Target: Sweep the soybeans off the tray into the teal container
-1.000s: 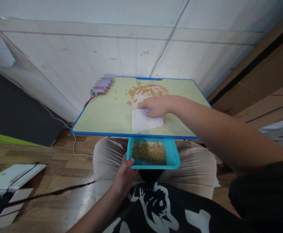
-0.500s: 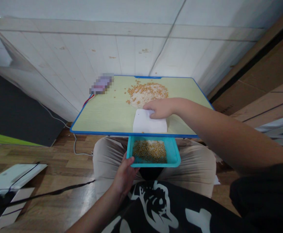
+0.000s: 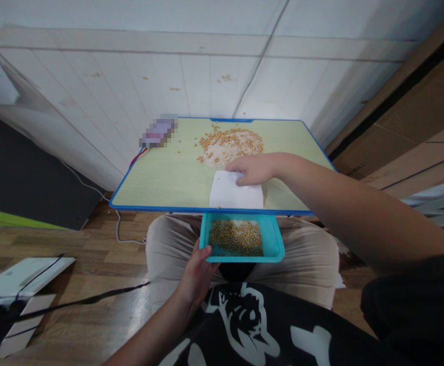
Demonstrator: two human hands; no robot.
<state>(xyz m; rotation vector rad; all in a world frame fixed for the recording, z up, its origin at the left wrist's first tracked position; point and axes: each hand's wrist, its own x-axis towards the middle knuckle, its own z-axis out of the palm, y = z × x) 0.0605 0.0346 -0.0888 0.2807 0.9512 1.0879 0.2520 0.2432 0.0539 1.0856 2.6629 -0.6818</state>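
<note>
My left hand (image 3: 199, 268) grips the near left corner of a turquoise plastic tray (image 3: 275, 239), thumb over the rim. Inside the tray lies a layer of yellow beans (image 3: 237, 239) with some white grains among them. The tray sits over my lap, just under the table's near edge. With its fingers closed on the far edge of a white card (image 3: 233, 193), my right hand (image 3: 254, 169) rests on the tabletop. One bean lies at the card's near edge. Just beyond my right fingers spreads a pile of white grains and yellow beans (image 3: 231, 145).
The small table (image 3: 153, 178) has a pale green top and blue rim. A blurred-out device (image 3: 158, 131) with a red cord lies at its far left corner. Stray beans are scattered left of the pile. Behind stands a white wall (image 3: 199, 76); cardboard (image 3: 405, 117) leans at right.
The bean at the card's near edge has shifted slightly left. Both hands, the card and the tray keep nearly the same places.
</note>
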